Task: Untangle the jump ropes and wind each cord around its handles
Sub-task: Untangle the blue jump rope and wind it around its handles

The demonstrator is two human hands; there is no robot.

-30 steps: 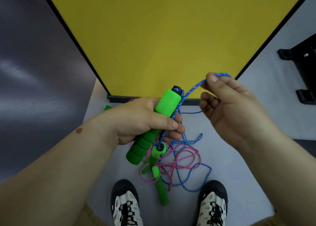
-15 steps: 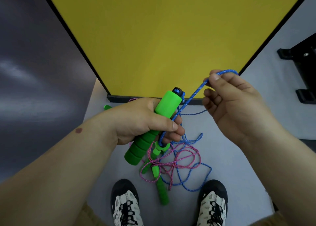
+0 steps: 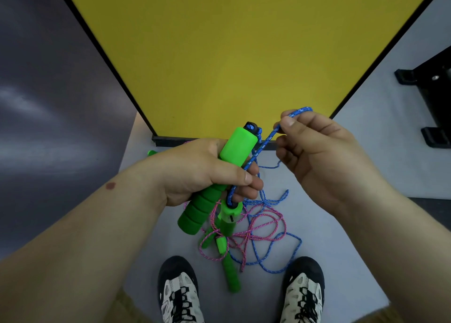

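My left hand point(image 3: 207, 171) grips two green foam handles point(image 3: 235, 149) side by side, tilted up to the right, one ending in a black and blue cap. A blue cord point(image 3: 262, 144) runs from below my left fingers up along the handles to my right hand point(image 3: 317, 151), which pinches it between thumb and forefinger. The rest of the blue cord point(image 3: 290, 254) lies on the floor tangled with a pink cord point(image 3: 263, 222). Another green handle point(image 3: 230, 271) lies on the floor among the cords.
A yellow panel point(image 3: 244, 54) with a black frame stands ahead. My two shoes point(image 3: 180, 293) are on the grey floor at the bottom. A black stand base point(image 3: 429, 83) sits at the right. A small green piece point(image 3: 151, 153) lies by the panel's foot.
My right hand has moved left toward the handles with the pinched blue cord. My left hand keeps its grip on the handles.
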